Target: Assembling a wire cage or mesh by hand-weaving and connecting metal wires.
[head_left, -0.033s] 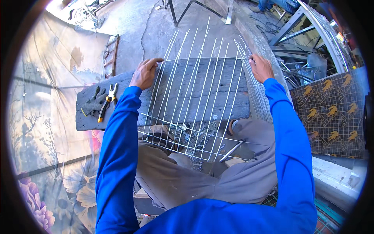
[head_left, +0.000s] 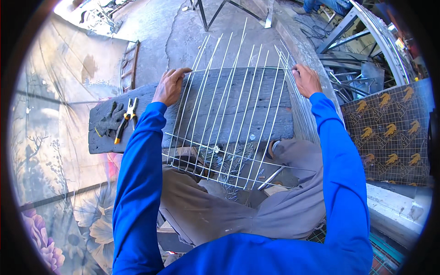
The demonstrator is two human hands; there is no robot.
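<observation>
A grid of thin pale metal wires (head_left: 223, 96) lies across a dark, worn wooden board (head_left: 151, 98) in front of me, its near end reaching over my lap. Several long wires run away from me, joined near my knees by crosswise wires (head_left: 206, 176). Toward the far side, one thin crosswise wire (head_left: 243, 68) spans the long ones. My left hand (head_left: 169, 86) pinches its left end, fingers closed. Its right end is in the closed fingers of my right hand (head_left: 307, 81), beside a bundle of long wires (head_left: 302, 110).
Yellow-and-black handled pliers (head_left: 125, 120) and a dark glove (head_left: 110, 119) lie at the board's left. Short metal offcuts (head_left: 229, 160) litter the ground below. A patterned panel (head_left: 389, 133) and steel frames (head_left: 341, 32) stand right; a floral sheet (head_left: 59, 137) covers the left. Another person's leg (head_left: 330, 5) shows far right.
</observation>
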